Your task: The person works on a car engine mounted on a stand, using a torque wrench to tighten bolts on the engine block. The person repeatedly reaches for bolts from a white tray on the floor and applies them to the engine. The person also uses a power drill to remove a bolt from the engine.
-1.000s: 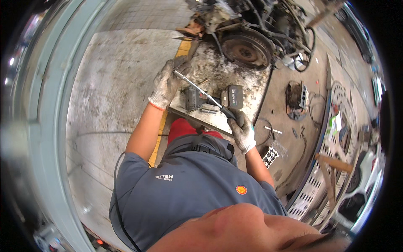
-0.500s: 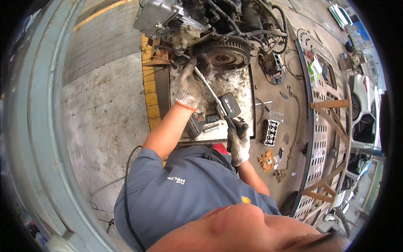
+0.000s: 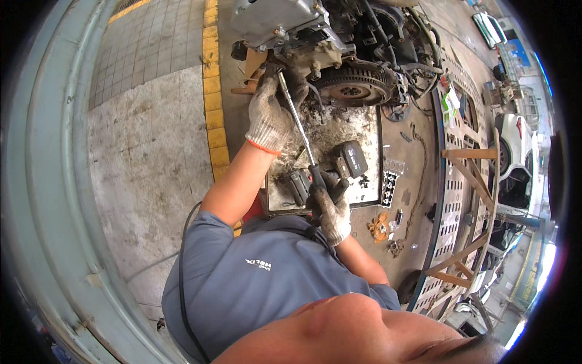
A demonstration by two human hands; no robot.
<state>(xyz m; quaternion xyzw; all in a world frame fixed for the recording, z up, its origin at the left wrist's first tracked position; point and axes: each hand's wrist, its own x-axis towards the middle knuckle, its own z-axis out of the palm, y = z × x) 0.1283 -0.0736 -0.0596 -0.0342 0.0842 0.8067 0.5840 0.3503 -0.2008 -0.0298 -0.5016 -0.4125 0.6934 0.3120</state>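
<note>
My right hand, in a dirty grey-white glove, is wrapped round the black handle of a long chrome ratchet wrench. The wrench slants up and left from there to the engine. My left hand, gloved with an orange cuff, is closed about the wrench's head end, close to the engine's lower left side. Its fingertips and the fastener there are hidden. Just right of that hand is the toothed flywheel. Under my hands, a cordless power tool with a black battery lies on a stained metal tray.
A cylinder head and a brown-orange part lie on the floor at right. Beyond them run a perforated metal ramp and a wooden frame. A blue-grey post stands at left; a black cable hangs beside my arm.
The view has shifted, so the engine and tray sit further right. My right hand has moved left and slightly down relative to the tray, swinging the wrench handle over the power tool.
</note>
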